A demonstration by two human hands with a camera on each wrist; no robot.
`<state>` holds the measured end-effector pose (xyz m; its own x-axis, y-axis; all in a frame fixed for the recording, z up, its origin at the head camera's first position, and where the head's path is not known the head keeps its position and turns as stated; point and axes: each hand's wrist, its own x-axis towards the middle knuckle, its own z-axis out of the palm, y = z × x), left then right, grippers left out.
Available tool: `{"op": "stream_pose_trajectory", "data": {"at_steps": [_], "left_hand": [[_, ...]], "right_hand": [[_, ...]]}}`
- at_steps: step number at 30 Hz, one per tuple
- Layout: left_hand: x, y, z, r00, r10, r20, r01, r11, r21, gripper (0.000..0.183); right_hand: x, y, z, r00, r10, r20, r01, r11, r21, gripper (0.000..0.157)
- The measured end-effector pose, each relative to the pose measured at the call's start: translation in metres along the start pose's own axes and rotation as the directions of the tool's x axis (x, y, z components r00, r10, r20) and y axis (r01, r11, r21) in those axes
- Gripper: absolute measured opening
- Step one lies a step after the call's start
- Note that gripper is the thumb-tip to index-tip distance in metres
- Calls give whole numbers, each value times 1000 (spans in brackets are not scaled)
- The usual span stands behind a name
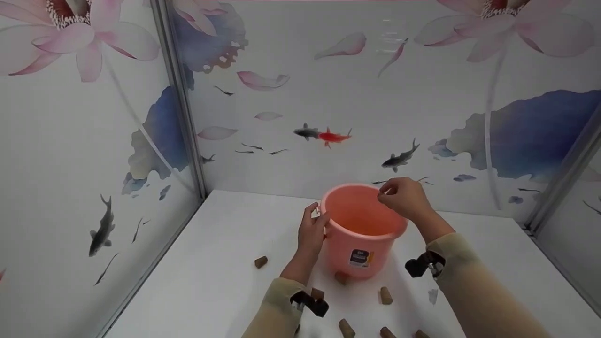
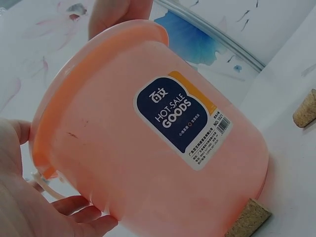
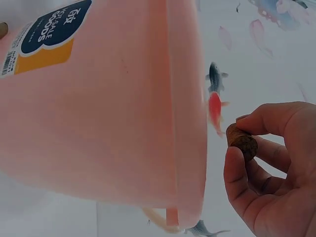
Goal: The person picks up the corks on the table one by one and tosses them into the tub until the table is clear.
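Note:
A pink plastic bucket (image 1: pixel 361 249) with a dark label stands upright on the white table. My left hand (image 1: pixel 311 232) grips its left side near the handle; in the left wrist view the thumb is at the rim and the fingers lie against the wall. Over the right part of the bucket's mouth is my right hand (image 1: pixel 404 199). Between its thumb and fingers it pinches a cork stopper (image 3: pixel 242 141), plain in the right wrist view, above the rim level. One cork (image 2: pixel 248 218) lies right against the bucket's base. The bucket's bottom inside is hidden.
Several more corks lie on the table, among them one cork (image 1: pixel 260 262) to the left and another cork (image 1: pixel 386 295) in front of the bucket. White panels (image 1: pixel 281 169) printed with flowers and fish enclose the table at the back and sides.

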<state>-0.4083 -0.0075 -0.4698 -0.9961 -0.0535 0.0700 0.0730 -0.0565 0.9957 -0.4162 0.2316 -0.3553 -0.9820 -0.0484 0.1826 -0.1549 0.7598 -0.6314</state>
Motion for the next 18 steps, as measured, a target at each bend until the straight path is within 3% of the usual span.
{"op": "stream_pose_trajectory", "data": {"at_steps": [11, 18], "left_hand": [[-2, 0, 0, 1000, 7, 6, -7, 1000, 2, 64], [-1, 1, 0, 1000, -6, 2, 6, 1000, 9, 62]], "right_hand": [[-4, 3, 7, 1000, 17, 15, -17, 1000, 17, 41], [-11, 6, 9, 999, 18, -29, -18, 1000, 9, 39]]}}
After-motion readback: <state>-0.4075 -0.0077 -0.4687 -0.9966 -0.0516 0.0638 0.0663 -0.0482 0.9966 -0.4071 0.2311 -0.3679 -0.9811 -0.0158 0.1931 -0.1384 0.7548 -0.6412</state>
